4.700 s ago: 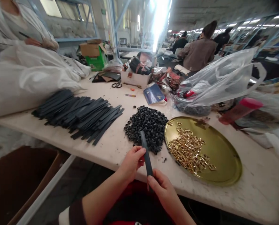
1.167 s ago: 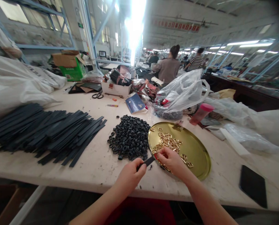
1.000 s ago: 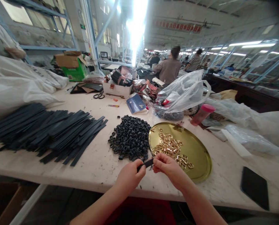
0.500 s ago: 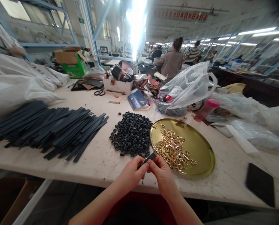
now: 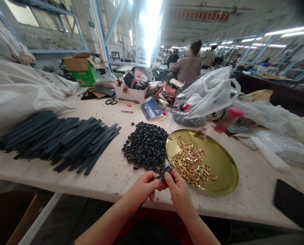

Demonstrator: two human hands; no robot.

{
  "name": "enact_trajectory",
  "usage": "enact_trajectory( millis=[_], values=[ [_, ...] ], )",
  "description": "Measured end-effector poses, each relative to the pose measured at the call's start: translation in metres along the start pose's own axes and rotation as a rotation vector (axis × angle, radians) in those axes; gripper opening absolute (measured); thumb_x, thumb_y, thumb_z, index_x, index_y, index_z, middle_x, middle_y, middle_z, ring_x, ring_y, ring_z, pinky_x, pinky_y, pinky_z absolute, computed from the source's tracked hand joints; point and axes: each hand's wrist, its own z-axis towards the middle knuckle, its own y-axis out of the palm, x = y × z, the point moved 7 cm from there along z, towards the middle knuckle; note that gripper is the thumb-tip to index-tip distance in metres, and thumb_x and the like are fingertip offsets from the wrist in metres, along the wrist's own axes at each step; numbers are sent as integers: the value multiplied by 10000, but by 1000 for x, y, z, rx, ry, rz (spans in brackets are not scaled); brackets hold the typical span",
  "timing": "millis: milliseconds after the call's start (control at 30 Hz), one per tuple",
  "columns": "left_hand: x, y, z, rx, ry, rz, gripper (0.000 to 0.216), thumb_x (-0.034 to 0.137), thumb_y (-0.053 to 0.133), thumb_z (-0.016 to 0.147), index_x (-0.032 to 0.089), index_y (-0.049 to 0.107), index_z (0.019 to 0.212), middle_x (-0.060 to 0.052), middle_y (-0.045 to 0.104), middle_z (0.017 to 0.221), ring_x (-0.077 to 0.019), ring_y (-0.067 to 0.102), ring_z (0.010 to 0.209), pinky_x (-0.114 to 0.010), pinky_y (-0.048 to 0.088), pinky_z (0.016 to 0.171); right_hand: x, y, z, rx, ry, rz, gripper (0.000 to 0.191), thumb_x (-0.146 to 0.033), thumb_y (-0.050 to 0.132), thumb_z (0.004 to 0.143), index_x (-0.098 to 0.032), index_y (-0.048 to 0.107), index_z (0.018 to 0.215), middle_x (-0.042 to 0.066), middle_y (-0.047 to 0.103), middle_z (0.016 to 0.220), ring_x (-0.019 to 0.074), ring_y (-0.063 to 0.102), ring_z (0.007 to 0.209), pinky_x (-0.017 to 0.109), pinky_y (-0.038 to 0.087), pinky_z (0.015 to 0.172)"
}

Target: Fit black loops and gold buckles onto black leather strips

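Both of my hands meet at the table's front edge, pinching a black strap point(image 5: 167, 169) with a gold buckle point(image 5: 157, 176) on it. My left hand point(image 5: 147, 184) is closed around the strap and buckle, with part of the strap hanging below its fingers. My right hand point(image 5: 176, 185) pinches the strap's upper end between thumb and fingers. Just beyond them lies a heap of small black loops point(image 5: 148, 144). To its right, a round gold tray point(image 5: 220, 163) bears a pile of gold buckles point(image 5: 190, 163). Many flat black straps point(image 5: 65, 139) are spread on the left.
A dark phone or tablet point(image 5: 290, 203) lies at the right edge. Behind the heap are a blue booklet point(image 5: 152, 109), scissors point(image 5: 111, 100), a clear plastic bag point(image 5: 205, 92) and a pink-lidded bottle point(image 5: 229, 119). A white sack point(image 5: 21, 88) stands at left. Other people work farther off.
The strap has shifted in my fingers: its end is tilted more upright, and a length now hangs beneath my left hand. The whole view has swung slightly left.
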Motion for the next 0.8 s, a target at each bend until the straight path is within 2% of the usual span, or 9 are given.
enact_trajectory(
  millis=[100,167,233,367,467,533,600,667,800],
  values=[
    [-3,-2,-1,35,-23,29,250,386,533,693,148,461,666,37,518,627,-32,382,403,-168,279,398,-19,-4,-6,36,-250,-262,187,-336,486,807,-188,543,707,9,559,641,145,505,616,269,394,595],
    [-3,-6,-4,99,-11,151,248,390,505,710,158,448,643,58,467,565,-43,357,399,-175,274,399,-26,-4,-10,17,-354,-320,141,-313,518,784,-188,570,741,30,580,726,160,514,694,282,400,653],
    [1,-8,-8,139,41,311,245,380,483,728,162,449,621,65,425,530,-59,361,430,-184,277,421,-19,-4,-8,-20,-276,-272,152,-329,545,761,-184,560,722,18,564,694,148,501,650,267,401,616],
    [5,-8,-14,85,113,495,253,385,522,710,157,474,612,57,441,546,-84,390,531,-189,281,482,9,6,-6,-151,48,-15,286,-437,598,696,-176,494,641,-37,487,556,105,434,519,227,358,506],
    [-3,-14,-11,89,47,485,265,380,560,670,163,441,574,60,443,499,-87,391,508,-191,284,477,18,14,-10,-182,107,106,345,-495,609,667,-176,481,639,-45,475,550,95,424,515,221,347,509],
    [-10,-16,-8,84,-1,387,235,364,572,653,168,443,629,64,464,494,-87,404,474,-189,301,459,20,15,-10,-232,96,86,354,-514,564,705,-175,487,635,-39,477,550,99,434,523,223,349,515],
    [-14,-14,-6,39,-7,280,234,340,570,657,168,474,783,63,501,538,-92,431,465,-188,325,444,19,14,-6,-321,70,-17,385,-512,442,792,-171,502,625,-25,480,540,108,451,527,230,356,517],
    [-16,-12,-4,-17,13,273,254,328,532,695,169,489,888,56,518,576,-95,446,474,-191,340,450,14,5,7,-317,-15,-204,400,-462,342,853,-168,535,663,-6,501,562,123,476,549,239,367,531],
    [-22,-27,1,99,19,405,218,365,419,779,164,503,767,67,457,489,-86,389,421,-201,315,459,0,-5,38,-173,-303,-830,166,-214,419,835,-192,584,828,44,573,786,164,527,738,265,379,658]
  ],
)
